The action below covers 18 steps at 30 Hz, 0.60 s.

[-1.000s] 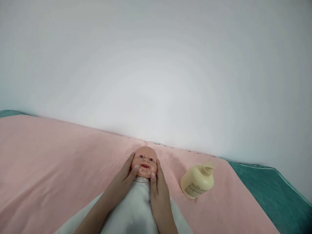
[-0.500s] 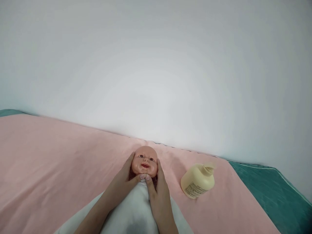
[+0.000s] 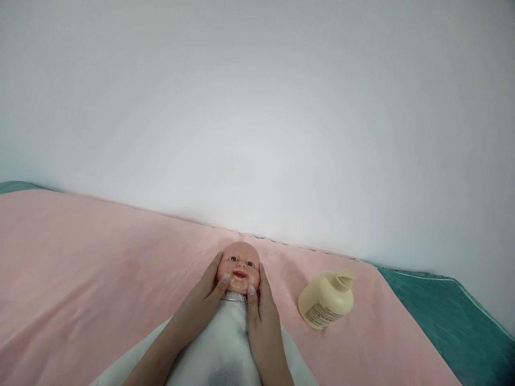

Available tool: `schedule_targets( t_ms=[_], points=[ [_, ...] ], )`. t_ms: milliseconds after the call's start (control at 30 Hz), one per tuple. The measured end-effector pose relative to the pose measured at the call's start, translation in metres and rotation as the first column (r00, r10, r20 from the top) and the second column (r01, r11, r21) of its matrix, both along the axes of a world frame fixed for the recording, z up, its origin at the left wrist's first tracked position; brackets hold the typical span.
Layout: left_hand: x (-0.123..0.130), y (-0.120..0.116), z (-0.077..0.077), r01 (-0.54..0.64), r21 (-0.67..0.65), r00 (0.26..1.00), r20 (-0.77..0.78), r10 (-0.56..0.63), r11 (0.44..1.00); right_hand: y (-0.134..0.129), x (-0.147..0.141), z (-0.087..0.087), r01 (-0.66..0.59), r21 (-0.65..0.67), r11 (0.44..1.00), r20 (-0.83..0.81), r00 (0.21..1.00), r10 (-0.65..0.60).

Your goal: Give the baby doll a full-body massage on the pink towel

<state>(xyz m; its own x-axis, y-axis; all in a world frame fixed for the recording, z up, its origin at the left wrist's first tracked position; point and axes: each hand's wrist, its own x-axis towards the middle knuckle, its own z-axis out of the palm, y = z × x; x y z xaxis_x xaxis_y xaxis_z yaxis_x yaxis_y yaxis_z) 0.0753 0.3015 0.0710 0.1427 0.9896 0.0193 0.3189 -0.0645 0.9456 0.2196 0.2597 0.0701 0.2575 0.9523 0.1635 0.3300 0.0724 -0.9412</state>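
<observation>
A baby doll (image 3: 241, 254) lies face up at the bottom centre, its bald head pointing away from me and its body in a white garment (image 3: 225, 332) with a lacy collar. My left hand (image 3: 206, 292) cups the left side of the head, the thumb resting on the cheek by the mouth. On the other side, my right hand (image 3: 263, 316) wraps the head likewise, its thumb on the lower cheek near the chin. The fingertips behind the head are partly hidden. To the right stands a pale yellow pump bottle (image 3: 324, 305), apart from both hands.
A pink sheet (image 3: 100, 257) with soft wrinkles covers the surface beneath the doll and bottle. Green cloth (image 3: 450, 316) shows past its right edge and at the far left. A plain pale wall (image 3: 257, 107) rises right behind the sheet's back edge.
My thumbs have moved apart, from together under the doll's chin out and up onto its cheeks. The collar now shows between them. The bottle stands where it was.
</observation>
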Motion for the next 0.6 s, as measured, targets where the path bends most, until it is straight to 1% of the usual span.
schedule_targets(
  t_ms=[300, 467, 600],
  points=[
    [0.0000, -0.0001, 0.0003, -0.032, 0.016, 0.999, 0.006, 0.032, 0.999, -0.0005, -0.0014, 0.0020, 0.027, 0.007, 1.000, -0.004, 1.000, -0.026],
    [-0.0006, 0.0014, -0.0026, -0.019, 0.012, 1.000, 0.018, 0.019, 1.000, -0.0018, -0.0013, 0.0042, -0.004, -0.007, 1.000, -0.007, 1.000, 0.004],
    [-0.0005, 0.0030, -0.0047, -0.013, 0.008, 1.000, -0.003, 0.013, 1.000, -0.0018, -0.0012, 0.0047, 0.011, -0.001, 1.000, -0.034, 0.999, -0.011]
  ],
)
